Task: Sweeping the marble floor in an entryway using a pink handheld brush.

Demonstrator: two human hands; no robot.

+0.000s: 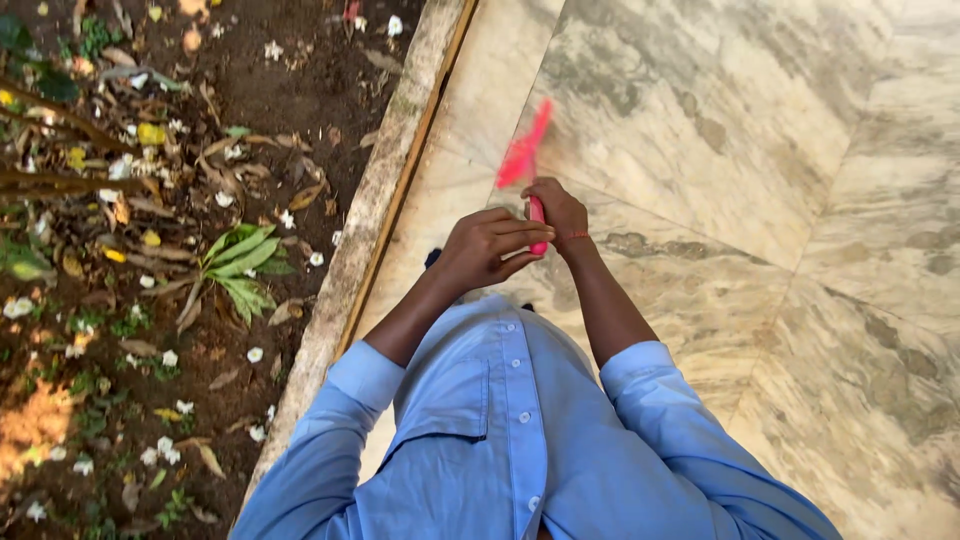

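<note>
I look straight down my light blue shirt at a marble floor [720, 120]. Both hands meet in front of my chest on a red stick-like handle [537, 212]. My left hand [488, 247] is closed around its near end. My right hand [560, 208] grips it just beyond, a thin red thread at the wrist. The far end of the red thing [524, 150] is blurred by motion over the floor, so its shape is unclear.
A stone kerb [375, 200] runs diagonally along the floor's left edge. Left of it lies a soil bed [150, 250] with dry leaves, small white flowers and a green-leaved plant [235, 262]. A dark shoe tip [432, 258] shows below my left forearm.
</note>
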